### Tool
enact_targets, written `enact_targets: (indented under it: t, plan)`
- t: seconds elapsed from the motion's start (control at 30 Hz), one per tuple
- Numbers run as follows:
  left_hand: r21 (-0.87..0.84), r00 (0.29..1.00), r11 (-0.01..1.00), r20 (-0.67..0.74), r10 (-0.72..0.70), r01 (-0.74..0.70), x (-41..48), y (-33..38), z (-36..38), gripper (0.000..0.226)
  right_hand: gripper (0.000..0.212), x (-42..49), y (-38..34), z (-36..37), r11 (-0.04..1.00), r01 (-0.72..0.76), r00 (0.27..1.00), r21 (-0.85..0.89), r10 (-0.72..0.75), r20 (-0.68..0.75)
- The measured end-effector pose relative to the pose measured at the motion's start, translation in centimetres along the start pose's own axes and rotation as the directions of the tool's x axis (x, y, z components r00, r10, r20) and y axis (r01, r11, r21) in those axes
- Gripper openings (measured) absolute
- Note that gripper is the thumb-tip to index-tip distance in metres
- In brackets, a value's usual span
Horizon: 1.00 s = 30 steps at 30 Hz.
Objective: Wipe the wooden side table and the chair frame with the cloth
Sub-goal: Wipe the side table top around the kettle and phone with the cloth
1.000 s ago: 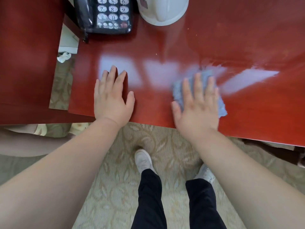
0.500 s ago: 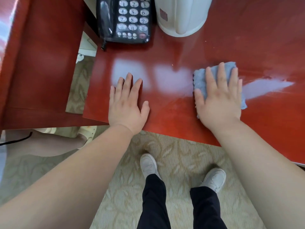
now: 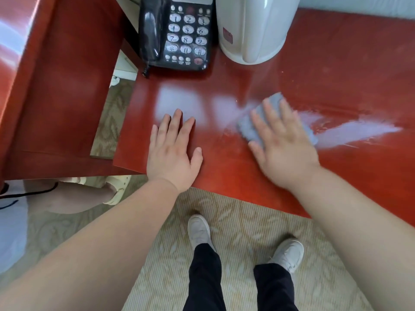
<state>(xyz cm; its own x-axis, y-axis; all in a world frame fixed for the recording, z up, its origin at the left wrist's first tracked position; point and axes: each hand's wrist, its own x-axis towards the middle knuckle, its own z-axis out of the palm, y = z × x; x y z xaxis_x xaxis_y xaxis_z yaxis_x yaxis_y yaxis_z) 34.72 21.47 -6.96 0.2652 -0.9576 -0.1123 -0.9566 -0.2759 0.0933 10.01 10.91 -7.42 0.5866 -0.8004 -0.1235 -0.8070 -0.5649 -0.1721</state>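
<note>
The glossy red-brown wooden side table (image 3: 336, 70) fills the upper right of the view. My right hand (image 3: 283, 144) lies flat with spread fingers on a blue-grey cloth (image 3: 249, 126), pressing it onto the tabletop near the middle; the hand is blurred by motion. Most of the cloth is hidden under the palm. My left hand (image 3: 173, 149) rests flat and empty on the table near its front left corner. A red wooden chair frame (image 3: 56, 75) stands to the left of the table.
A black push-button telephone (image 3: 179, 32) and a white round appliance (image 3: 253, 28) stand at the back of the table. Below the table edge are patterned carpet, my two white shoes and dark trousers. Another person's leg and sandal (image 3: 107, 191) show at the left.
My right hand has slid the cloth along the tabletop, first away from the front edge, then leftward towards my left hand. My left hand has stayed planted. The camera has tilted up.
</note>
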Motion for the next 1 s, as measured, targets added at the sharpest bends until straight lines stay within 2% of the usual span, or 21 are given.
enact_targets:
  t: [0.1, 0.17, 0.23, 0.3, 0.37, 0.43, 0.5, 0.57, 0.63, 0.7, 0.77, 0.83, 0.9, 0.97, 1.0]
  plan:
    - [0.004, 1.0, 1.0, -0.003, 0.006, -0.006, 0.0, 0.0, 0.0, 0.071, 0.071, 4.1, 1.2, -1.1, 0.972, -0.234, 0.972, 0.028, 0.233, 0.03]
    - [0.004, 1.0, 1.0, -0.002, 0.006, -0.006, 0.0, 0.0, -0.1, 0.071, 0.075, 6.1, 0.1, -1.3, 0.957, -0.29, 0.956, 0.026, 0.289, 0.045]
    - [0.004, 1.0, 1.0, 0.005, 0.002, -0.002, 0.0, 0.1, -0.1, 0.071, 0.079, 6.8, -1.7, -1.1, 0.98, -0.201, 0.979, 0.015, 0.2, 0.051]
    - [-0.001, 1.0, 1.0, -0.007, 0.006, -0.006, 0.0, 0.1, 0.0, 0.072, 0.078, 5.7, -3.7, -0.7, 1.0, 0.014, 0.999, 0.017, -0.015, 0.047]
    - [-0.009, 1.0, 1.0, -0.014, 0.019, -0.02, -0.2, -0.1, 0.1, 0.072, 0.074, 3.4, -5.0, -0.1, 0.972, 0.234, 0.972, 0.03, -0.235, 0.027]
    - [-0.004, 1.0, 1.0, -0.006, 0.019, -0.019, -0.2, -0.1, 0.0, 0.072, 0.074, 2.0, -4.4, 0.2, 0.941, 0.337, 0.941, 0.029, -0.338, 0.03]
    - [-0.006, 1.0, 1.0, 0.006, 0.003, -0.003, 0.0, 0.0, -0.1, 0.072, 0.076, 2.7, -2.6, -0.1, 0.956, 0.294, 0.956, 0.022, -0.294, 0.011]
    - [-0.005, 1.0, 1.0, 0.022, -0.004, 0.004, 0.1, 0.1, -0.2, 0.072, 0.079, 5.0, -0.7, -0.6, 0.987, 0.156, 0.988, 0.033, -0.156, -0.018]
    - [0.01, 0.999, 1.0, 0.043, -0.007, 0.006, 0.1, 0.0, -0.2, 0.072, 0.082, 7.6, 0.3, -1.5, 0.998, 0.013, 1.0, 0.055, -0.014, 0.021]
    - [0.013, 0.999, 1.0, 0.051, -0.008, 0.007, 0.1, -0.1, -0.2, 0.072, 0.082, 9.2, -0.3, -1.6, 0.999, -0.042, 0.999, 0.03, 0.041, 0.024]
    - [0.004, 0.999, 1.0, 0.045, -0.007, 0.007, 0.1, -0.1, -0.2, 0.072, 0.08, 9.4, -2.1, -1.4, 0.999, 0.034, 0.999, 0.033, -0.034, 0.018]
    - [-0.002, 0.999, 1.0, 0.039, -0.002, 0.002, 0.0, -0.1, -0.2, 0.072, 0.076, 8.2, -4.0, -0.7, 0.98, 0.195, 0.98, 0.037, -0.196, 0.021]
    - [-0.001, 0.999, 1.0, 0.036, 0.002, -0.002, -0.1, -0.1, -0.3, 0.072, 0.071, 6.6, -4.5, -0.3, 0.956, 0.291, 0.956, 0.033, -0.292, 0.016]
    - [-0.003, 0.999, 1.0, 0.036, -0.003, 0.003, -0.1, 0.0, -0.3, 0.072, 0.066, 5.7, -3.2, -0.4, 0.962, 0.269, 0.963, 0.052, -0.269, -0.008]
    - [-0.004, 0.999, 1.0, 0.038, -0.004, 0.005, 0.0, 0.0, -0.3, 0.072, 0.065, 5.6, -2.3, -0.5, 0.976, 0.208, 0.978, 0.063, -0.207, -0.029]
